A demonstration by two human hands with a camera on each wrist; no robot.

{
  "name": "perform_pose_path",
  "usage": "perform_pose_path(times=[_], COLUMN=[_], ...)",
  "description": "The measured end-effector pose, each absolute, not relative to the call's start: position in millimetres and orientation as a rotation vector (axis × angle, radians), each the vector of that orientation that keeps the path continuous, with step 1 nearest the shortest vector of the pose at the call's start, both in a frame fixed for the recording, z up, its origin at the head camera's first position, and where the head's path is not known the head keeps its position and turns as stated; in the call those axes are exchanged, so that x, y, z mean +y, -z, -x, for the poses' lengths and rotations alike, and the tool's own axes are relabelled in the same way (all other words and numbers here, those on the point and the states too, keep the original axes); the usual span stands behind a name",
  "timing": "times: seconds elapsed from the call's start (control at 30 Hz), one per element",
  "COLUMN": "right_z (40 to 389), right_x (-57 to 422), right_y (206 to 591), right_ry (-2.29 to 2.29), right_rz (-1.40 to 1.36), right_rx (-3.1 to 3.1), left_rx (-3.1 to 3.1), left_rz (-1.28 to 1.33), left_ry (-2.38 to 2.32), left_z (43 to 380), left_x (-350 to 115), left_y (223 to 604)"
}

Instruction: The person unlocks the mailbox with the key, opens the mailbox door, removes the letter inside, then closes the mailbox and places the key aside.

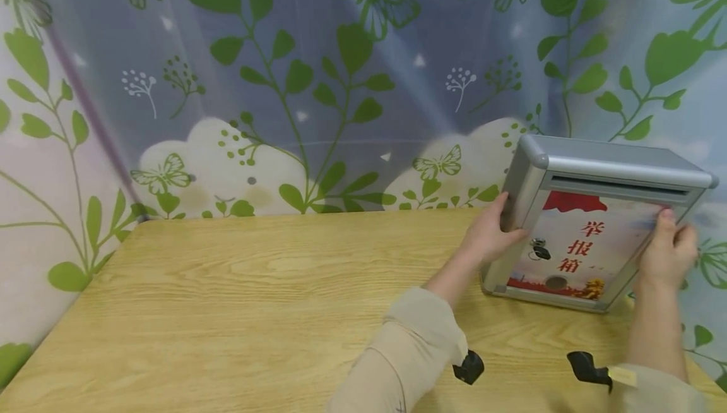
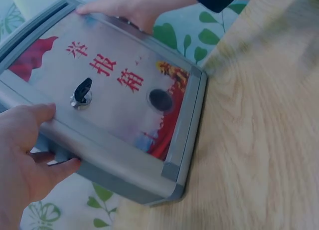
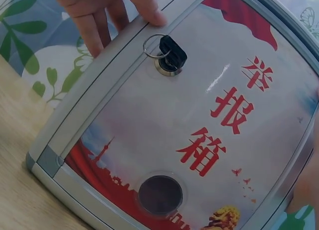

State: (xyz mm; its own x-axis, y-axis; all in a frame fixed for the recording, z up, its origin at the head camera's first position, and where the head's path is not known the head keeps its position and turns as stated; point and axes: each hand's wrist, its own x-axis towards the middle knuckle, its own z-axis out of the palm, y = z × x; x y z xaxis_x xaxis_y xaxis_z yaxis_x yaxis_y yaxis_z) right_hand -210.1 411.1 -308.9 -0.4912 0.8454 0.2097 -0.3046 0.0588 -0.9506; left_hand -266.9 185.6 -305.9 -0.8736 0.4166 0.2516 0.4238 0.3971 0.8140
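Observation:
A silver-grey metal suggestion box [image 1: 616, 230] stands tilted at the right end of the table, its lower edge close over the wood. Red Chinese characters mark its front panel, and a narrow slot [image 1: 619, 184] runs below the top. My left hand [image 1: 491, 230] grips the box's left side, thumb on the front frame and fingers round the side. On the opposite side my right hand [image 1: 667, 255] holds it, thumb near the upper right front edge. A black key [image 3: 172, 53] on a ring sits in the front lock. Low on the panel is a dark round window [image 2: 161, 100].
The wood-grain table [image 1: 227, 299] stretches away to the left of the box. Behind it hangs a curtain [image 1: 341, 84] printed with green leaves, butterflies and clouds. Black wrist mounts [image 1: 469, 367] show near both sleeves.

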Motion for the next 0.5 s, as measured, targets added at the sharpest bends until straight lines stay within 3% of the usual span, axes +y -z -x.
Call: perform_pose_path(times=[0.5], right_z=[211.8], right_x=[399.1], right_y=[303.4], right_ry=[-1.725], right_rz=[0.515], right_rx=[-1.413], left_rx=[-2.649], left_rz=[0.708], left_ry=[1.545], left_z=[274.4], left_x=[173.0], left_y=[305.8])
